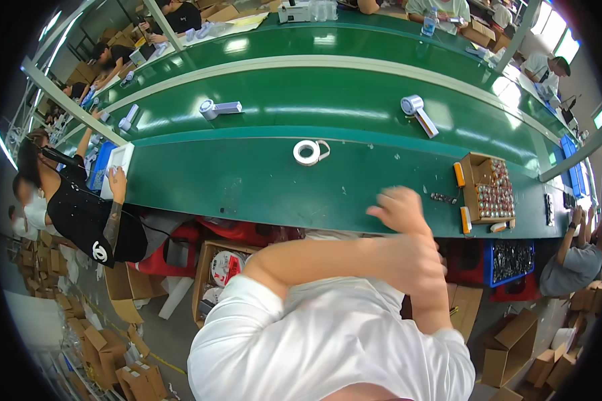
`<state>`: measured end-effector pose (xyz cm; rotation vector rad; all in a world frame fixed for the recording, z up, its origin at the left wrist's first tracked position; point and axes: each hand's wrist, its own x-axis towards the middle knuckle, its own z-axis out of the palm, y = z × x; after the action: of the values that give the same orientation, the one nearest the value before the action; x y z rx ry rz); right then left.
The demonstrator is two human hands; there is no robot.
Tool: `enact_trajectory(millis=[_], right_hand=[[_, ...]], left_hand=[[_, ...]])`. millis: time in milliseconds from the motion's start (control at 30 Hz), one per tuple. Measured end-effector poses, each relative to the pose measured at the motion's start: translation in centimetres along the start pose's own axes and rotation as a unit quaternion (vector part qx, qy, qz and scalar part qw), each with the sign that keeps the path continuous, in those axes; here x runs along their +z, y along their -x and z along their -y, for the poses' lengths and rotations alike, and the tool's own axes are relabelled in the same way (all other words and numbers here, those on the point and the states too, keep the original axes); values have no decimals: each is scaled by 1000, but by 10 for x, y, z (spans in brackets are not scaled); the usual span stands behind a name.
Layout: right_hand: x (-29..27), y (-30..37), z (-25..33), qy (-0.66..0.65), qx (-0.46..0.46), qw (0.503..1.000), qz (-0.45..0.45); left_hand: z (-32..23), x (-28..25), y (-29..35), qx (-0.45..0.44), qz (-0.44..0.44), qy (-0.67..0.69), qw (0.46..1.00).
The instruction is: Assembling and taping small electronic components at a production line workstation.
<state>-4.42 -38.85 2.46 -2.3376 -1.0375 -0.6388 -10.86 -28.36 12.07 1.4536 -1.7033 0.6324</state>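
Note:
My left arm crosses in front of my white shirt, and my left hand [416, 265], blurred by motion, lies over my right forearm with its fingers bent round the far side. Above the near edge of the green bench, my right hand [403, 208] has its thumb held apart and nothing visible in it; its fingers are partly hidden. To its right are a dark strip of small parts [443, 198] and a cardboard box [473, 190] of small round metallic parts [495, 200]. A roll of white tape [307, 153] lies farther left, untouched.
Handheld fans [219, 109] lie on the green conveyor [314, 93] beyond the bench. Orange pieces [459, 175] stand by the box. A blue bin [512, 262] of black parts sits below the bench's right side. Co-workers [90, 217] work at both sides; cartons [512, 341] cover the floor.

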Motion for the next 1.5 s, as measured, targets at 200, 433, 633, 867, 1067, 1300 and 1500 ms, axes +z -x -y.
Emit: enact_trajectory(millis=[200, 433, 633, 867, 1067, 1300, 1500], right_hand=[[-126, 316, 29, 224, 505, 829, 86], [-139, 371, 124, 180, 580, 792, -71], [-26, 100, 11, 51, 84, 994, -46], [-62, 92, -44, 180, 170, 968, 48], [-128, 342, -3, 315, 499, 801, 105], [-156, 434, 51, 414, 496, 737, 198], [-66, 77, -5, 111, 123, 985, 39]], left_hand=[[-125, -110, 267, -599, -6, -336, 727], [-204, -100, 260, -724, -43, -323, 608], [12, -27, 113, -258, -3, -111, 960], [53, -88, 70, -198, 7, -279, 940], [-215, -209, 326, -667, 27, -548, 504], [-221, -188, 307, -696, -98, -520, 485], [63, -99, 130, -303, -4, -347, 888]])
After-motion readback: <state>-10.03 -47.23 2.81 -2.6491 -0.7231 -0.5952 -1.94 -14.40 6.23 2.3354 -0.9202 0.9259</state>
